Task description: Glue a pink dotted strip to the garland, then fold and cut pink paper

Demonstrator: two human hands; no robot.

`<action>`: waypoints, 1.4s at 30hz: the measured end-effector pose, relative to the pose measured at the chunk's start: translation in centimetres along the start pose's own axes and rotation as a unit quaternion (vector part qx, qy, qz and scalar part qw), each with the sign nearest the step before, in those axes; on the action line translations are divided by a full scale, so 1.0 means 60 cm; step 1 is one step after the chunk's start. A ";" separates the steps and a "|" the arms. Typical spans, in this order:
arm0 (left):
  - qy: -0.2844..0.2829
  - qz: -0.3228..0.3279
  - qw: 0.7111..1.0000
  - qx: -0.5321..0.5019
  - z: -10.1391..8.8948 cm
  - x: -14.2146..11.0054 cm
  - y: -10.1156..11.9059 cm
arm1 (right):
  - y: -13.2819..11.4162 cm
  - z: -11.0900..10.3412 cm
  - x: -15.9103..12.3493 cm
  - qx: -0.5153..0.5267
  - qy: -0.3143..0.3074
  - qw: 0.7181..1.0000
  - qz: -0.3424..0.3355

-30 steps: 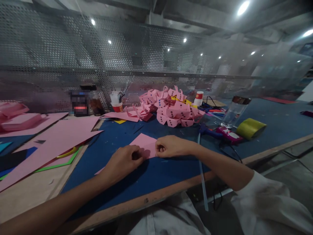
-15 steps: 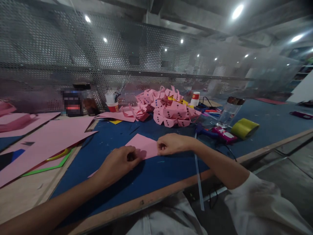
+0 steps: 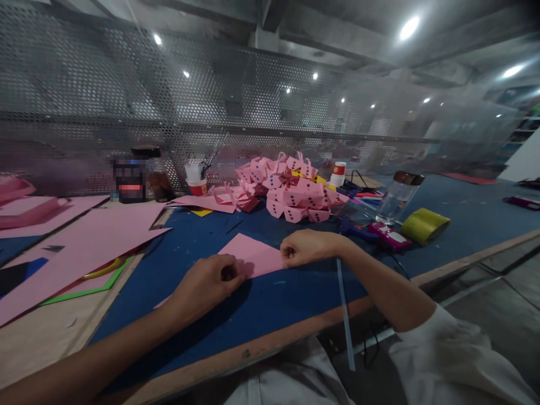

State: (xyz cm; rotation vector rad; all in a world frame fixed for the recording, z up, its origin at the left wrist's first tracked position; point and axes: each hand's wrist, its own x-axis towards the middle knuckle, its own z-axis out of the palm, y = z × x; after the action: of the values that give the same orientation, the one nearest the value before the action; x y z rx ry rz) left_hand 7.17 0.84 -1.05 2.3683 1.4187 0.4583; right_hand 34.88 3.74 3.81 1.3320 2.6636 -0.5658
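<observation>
1. You have a flat pink paper sheet (image 3: 255, 253) between both hands; moving it evenly would call for matched control at both sides.
2. Your right hand (image 3: 310, 247), fingers curled, grasps its right corner.
3. Your left hand (image 3: 206, 281) curls at its near-left edge; whether it pinches, I can't tell.
4. The sheet lies on the blue tabletop (image 3: 270, 306).

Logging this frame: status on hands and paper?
Left hand on pink sheet. Right hand at its right corner. Glue stick below right wrist.
</observation>
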 end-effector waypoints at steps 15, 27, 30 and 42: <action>0.000 0.006 1.000 -0.007 -0.002 -0.002 0.003 | 0.021 -0.013 -0.011 0.053 -0.044 0.996 -0.063; -0.013 0.002 1.000 0.007 0.001 0.001 -0.004 | 0.026 -0.002 0.003 0.042 -0.032 0.996 -0.065; -0.010 0.001 1.000 0.013 0.003 0.002 -0.008 | 0.025 0.000 0.002 0.026 -0.021 0.998 -0.059; -0.009 -0.004 1.000 0.016 0.003 0.002 -0.010 | 0.003 0.004 -0.004 -0.053 -0.009 0.998 -0.020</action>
State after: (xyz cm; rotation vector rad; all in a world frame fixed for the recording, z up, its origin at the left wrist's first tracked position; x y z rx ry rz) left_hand 6.86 1.16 -1.47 2.3861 1.4370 0.4147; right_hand 35.14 3.56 3.62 1.2422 2.6693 -0.4307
